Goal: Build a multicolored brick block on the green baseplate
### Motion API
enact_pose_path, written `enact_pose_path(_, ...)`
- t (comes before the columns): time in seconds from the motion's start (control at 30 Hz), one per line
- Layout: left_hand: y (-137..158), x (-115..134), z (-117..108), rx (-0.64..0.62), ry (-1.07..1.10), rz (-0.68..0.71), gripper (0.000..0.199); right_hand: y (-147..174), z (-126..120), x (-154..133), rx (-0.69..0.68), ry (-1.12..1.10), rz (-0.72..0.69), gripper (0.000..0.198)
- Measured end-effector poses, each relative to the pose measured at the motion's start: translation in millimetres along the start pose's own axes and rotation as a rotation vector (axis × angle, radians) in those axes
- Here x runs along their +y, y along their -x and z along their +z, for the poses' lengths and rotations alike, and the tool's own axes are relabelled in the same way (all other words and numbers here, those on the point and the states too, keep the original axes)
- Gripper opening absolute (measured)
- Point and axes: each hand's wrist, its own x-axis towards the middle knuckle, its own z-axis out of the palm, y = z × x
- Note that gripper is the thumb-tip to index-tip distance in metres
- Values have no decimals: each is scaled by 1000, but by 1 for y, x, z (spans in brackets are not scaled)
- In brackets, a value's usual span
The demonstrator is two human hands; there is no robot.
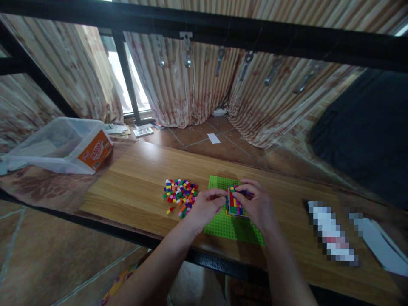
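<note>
A green studded baseplate point(236, 231) lies on the wooden board, bearing a low block of multicoloured toy bricks point(236, 208). At the block's left edge is my left hand point(205, 209), thumb and forefinger closed together; whatever is between them is too small to make out. My right hand point(259, 205) bends over the block's right side, its thumb on top near a red row and its fingers curled round the far side, so part of the block is hidden. Left of the baseplate lies a pile of small loose bricks point(181, 193) in many colours.
A clear plastic bin point(60, 163) with an orange label stands at the left on a patterned cloth. To the right lie a pixelated dark-edged object point(333, 233) and a white item point(382, 244). A dark bar with hooks point(188, 55) crosses above, before curtains.
</note>
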Motion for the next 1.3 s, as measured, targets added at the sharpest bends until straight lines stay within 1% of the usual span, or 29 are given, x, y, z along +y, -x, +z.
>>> enact_pose_path(0.13, -4, -11, 3, -29, -137, 120, 30, 1, 0, 1, 4, 4, 4, 11)
enact_pose_path(0.27, -6, -18, 5, -62, -399, 226, 43, 2, 1, 1, 12, -21, 17, 15)
enact_pose_path(0.37, -5, -19, 5, -60, -549, 257, 47, 1, 1, 0, 27, -40, 43, 18)
enact_pose_path(0.67, 4, -16, 9, -39, -767, 322, 52, -1, 4, -2, 63, -24, 102, 22)
enact_pose_path(0.87, 8, -11, 10, -79, -822, 351, 54, 0, 5, -6, 50, -26, 168, 27)
enact_pose_path(1.03, 8, -9, 10, -93, -840, 370, 51, 0, 4, -12, 41, -17, 185, 31)
enact_pose_path(1.2, 9, -7, 12, -113, -835, 391, 49, -1, 3, -16, 24, -2, 244, 30)
enact_pose_path(1.3, 9, -6, 12, -114, -851, 384, 47, -1, 3, -17, 12, -14, 224, 27)
